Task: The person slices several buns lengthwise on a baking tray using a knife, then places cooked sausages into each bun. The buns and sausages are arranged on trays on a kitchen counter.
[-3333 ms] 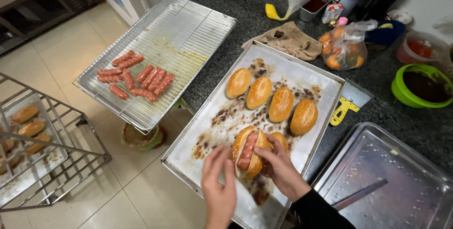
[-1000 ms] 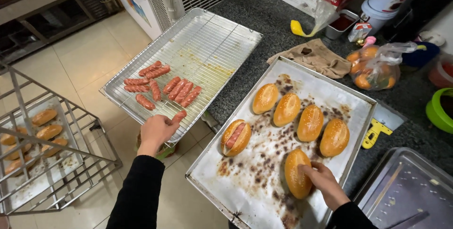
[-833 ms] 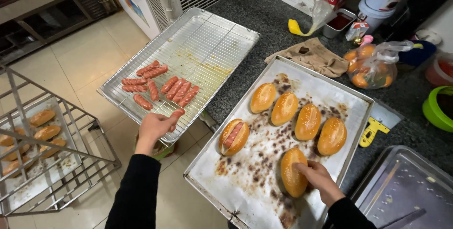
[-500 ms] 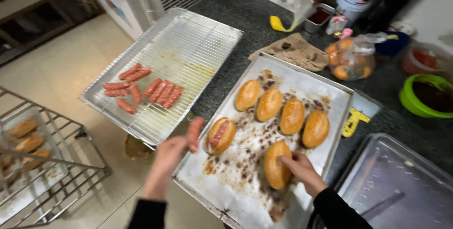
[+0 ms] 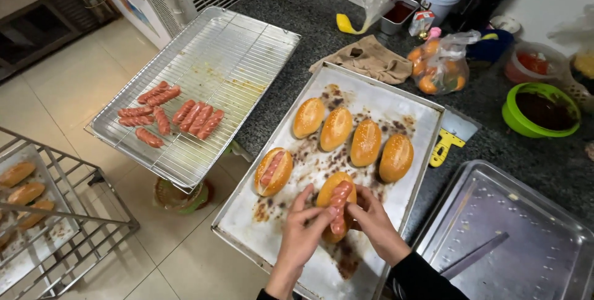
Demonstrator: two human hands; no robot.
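1. Golden split bun (image 5: 334, 198), lying near the front edge of the baking tray (image 5: 427, 111), with a reddish sausage (image 5: 339, 200) set lengthwise in its cut.
2. Left hand (image 5: 303, 229), fingers partly curled and closed on the left flank of the split bun; the fingertips (image 5: 331, 212) touch the sausage.
3. Right hand (image 5: 374, 222), fingers bent and pressed to the right flank of the same bun, thumb toward the sausage; both hands clasp the bun between them.
4. Filled bun (image 5: 273, 171), just left of the held one, already carrying a sausage, apart from either hand.
5. Row of four plain buns (image 5: 352, 136) across the middle of the tray, uncut side up, on paper stained with dark scorch marks.
6. Wire rack tray (image 5: 247, 59) to the left, overhanging the dark speckled surface (image 5: 309, 9); a cluster of loose sausages (image 5: 173, 114) lies at its near left end.
7. Brown cloth (image 5: 371, 59) and a plastic bag of orange fruit (image 5: 439, 68) behind the baking tray.
8. Green bowl (image 5: 513, 117) of dark sauce at right; empty metal tray (image 5: 513, 232) at lower right.
9. Metal trolley rack (image 5: 62, 213) at far left on the floor, holding further buns.
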